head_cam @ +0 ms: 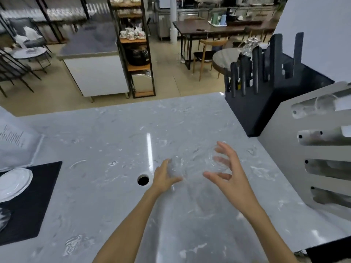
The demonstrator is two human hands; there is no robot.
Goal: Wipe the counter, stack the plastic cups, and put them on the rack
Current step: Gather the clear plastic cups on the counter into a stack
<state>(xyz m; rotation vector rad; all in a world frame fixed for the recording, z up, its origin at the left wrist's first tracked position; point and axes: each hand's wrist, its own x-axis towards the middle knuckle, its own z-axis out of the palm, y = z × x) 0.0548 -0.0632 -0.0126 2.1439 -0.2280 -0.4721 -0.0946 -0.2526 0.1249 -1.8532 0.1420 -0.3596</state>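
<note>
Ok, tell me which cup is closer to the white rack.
The cup in the right hand; the other cup, in the left hand, sits nearer the hole.

We count two clear cups, left cup point(176, 168) and right cup point(218, 161); one plate point(14, 182); one black mat point(38, 196); one hole point(143, 179) in tabletop point(114, 139).

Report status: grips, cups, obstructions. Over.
Left grip holds one clear plastic cup; right grip holds a second clear plastic cup. Cups apart, not yet stacked. Nothing between them and the pale grey slotted rack.
</note>
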